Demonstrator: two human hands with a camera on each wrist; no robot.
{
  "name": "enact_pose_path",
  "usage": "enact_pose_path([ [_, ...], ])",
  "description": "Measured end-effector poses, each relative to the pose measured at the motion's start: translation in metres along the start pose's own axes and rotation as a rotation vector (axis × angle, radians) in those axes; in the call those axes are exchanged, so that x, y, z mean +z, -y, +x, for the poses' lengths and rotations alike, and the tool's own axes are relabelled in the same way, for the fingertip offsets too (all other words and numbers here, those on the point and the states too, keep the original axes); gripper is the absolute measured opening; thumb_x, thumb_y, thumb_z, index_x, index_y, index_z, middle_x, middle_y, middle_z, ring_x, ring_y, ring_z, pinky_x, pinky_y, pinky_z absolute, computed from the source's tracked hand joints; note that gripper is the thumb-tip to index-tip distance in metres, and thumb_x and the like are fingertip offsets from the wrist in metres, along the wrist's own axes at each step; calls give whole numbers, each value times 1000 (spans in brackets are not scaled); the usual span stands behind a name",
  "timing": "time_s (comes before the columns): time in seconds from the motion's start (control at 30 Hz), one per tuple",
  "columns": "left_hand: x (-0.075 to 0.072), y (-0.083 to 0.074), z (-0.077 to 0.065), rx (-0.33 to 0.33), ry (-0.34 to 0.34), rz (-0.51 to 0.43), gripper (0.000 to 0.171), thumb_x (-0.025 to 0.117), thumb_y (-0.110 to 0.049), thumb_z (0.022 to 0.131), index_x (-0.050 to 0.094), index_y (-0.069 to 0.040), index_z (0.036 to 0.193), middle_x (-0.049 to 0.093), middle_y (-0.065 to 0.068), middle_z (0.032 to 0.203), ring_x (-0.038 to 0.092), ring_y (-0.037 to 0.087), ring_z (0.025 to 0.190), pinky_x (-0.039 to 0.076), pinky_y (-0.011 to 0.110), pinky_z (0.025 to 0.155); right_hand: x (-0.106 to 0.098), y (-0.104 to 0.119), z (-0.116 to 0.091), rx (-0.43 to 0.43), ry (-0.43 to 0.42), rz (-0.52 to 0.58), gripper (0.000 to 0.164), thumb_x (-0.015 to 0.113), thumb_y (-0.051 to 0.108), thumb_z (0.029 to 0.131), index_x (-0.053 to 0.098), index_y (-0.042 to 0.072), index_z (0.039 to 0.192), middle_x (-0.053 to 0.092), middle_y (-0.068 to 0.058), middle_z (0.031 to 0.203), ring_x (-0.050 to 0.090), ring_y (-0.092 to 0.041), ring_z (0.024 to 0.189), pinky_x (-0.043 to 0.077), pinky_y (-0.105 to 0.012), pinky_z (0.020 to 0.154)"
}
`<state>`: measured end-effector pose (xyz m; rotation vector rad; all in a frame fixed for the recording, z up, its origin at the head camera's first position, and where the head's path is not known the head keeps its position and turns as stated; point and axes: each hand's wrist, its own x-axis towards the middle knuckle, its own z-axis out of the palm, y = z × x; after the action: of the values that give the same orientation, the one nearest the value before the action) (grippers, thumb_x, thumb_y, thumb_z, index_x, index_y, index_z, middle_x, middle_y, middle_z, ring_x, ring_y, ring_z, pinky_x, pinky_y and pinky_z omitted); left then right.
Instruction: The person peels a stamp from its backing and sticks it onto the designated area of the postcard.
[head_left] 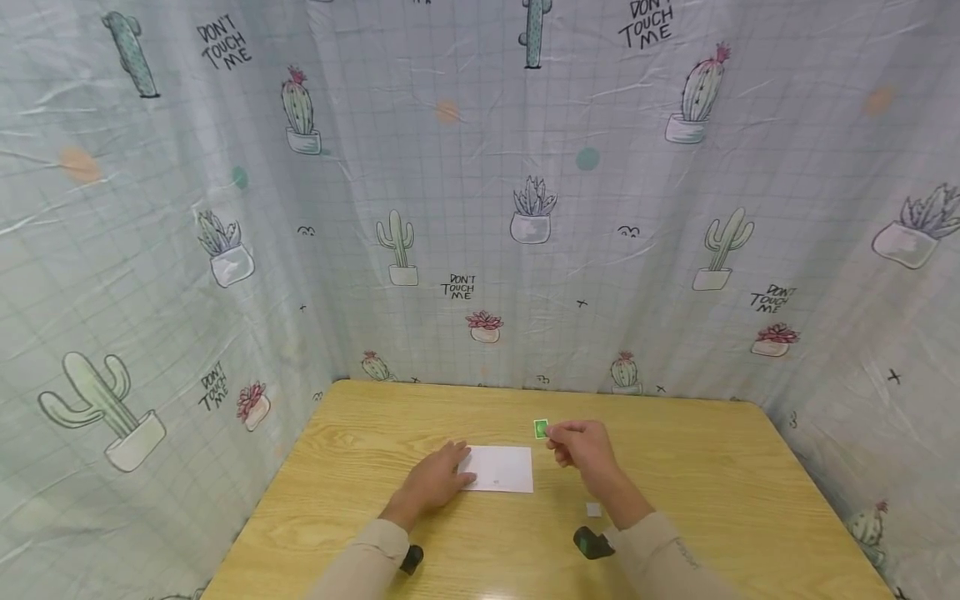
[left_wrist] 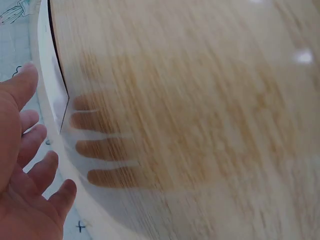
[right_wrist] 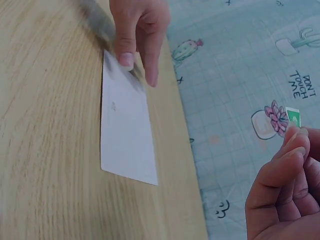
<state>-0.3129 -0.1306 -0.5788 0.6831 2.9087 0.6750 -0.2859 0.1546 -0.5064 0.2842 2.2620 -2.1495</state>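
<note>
A white envelope (head_left: 506,467) lies flat on the wooden table, a small faint mark near its lower edge. My left hand (head_left: 438,477) rests at its left end, fingers extended over that edge; the left wrist view shows these fingers (left_wrist: 47,165) spread and uncurled. Above and right of the envelope in the head view, my right hand (head_left: 583,446) pinches a small green stamp (head_left: 541,428) with a white border between thumb and fingertips. In the right wrist view the stamp (right_wrist: 293,116) sticks up from the pinch, its lower part hidden by the fingers.
A small pale square (head_left: 593,509) lies on the table (head_left: 360,417) near the right forearm. Dark wrist devices (head_left: 592,543) show by both sleeves. A cactus-print curtain (head_left: 480,208) hangs behind the table and along its sides.
</note>
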Motion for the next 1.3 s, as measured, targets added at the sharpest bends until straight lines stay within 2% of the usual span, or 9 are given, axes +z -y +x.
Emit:
enact_pose_path([
  [0.3,2,4,0,21,11,62,58,63,-34,104,54,0,150,51,16,160,44,41,151,39,59,121,9,-12,9,39,-35,52,18,71,8,96,74,-10,97,70,-6,73,52,-11,56,47,-22,52],
  [0.47,2,4,0,21,19,106,57,65,-35,103,56,0,148,52,16,159,44,41,150,40,58,121,13,-17,14,37,-35,45,21,71,10,97,75,-10,101,69,-4,72,52,-11,56,46,-22,52],
  [0.7,3,4,-1,27,36,177,56,63,-36,104,57,-1,147,51,14,160,44,40,150,40,57,121,22,-28,21,84,-57,8,22,71,13,96,74,-9,99,70,-6,74,53,-12,57,47,-23,53],
  [1.3,6,4,1,15,34,210,55,64,-38,103,59,-5,147,52,11,159,46,39,149,42,55,120,34,-51,30,136,-115,-7,21,72,13,96,76,-8,98,70,-3,73,54,-13,58,46,-22,53],
])
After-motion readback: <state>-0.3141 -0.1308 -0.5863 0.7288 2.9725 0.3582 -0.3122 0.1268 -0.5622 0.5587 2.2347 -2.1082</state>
